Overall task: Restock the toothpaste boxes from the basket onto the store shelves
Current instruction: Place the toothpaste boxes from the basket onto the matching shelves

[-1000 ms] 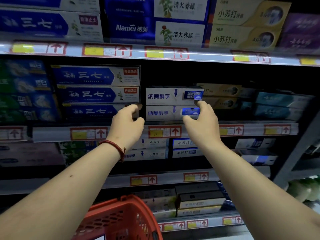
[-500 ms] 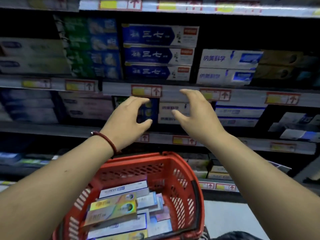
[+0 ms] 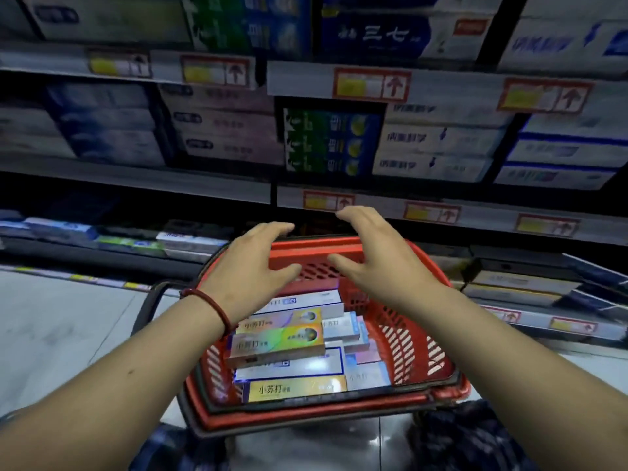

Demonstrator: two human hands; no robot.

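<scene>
left hand [image 3: 253,266] empty, fingers spread | right hand [image 3: 372,258] empty, fingers spread | both above basket [image 3: 421,338] | boxes [image 3: 275,341] piled inside | shelves [image 3: 136,178] behind, stocked

yellow box [image 3: 295,389]: 小苏打 | iridescent box [image 3: 275,346]: 小苏打 | blue shelf box [image 3: 380,35]: 三七 | shelf tags [image 3: 372,85]: arrows, prices blurred

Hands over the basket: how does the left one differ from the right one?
The left hand has a red bracelet at its wrist; the right hand wears none. The right hand reaches slightly farther toward the shelf than the left hand. Both are open, empty, above the basket.
</scene>
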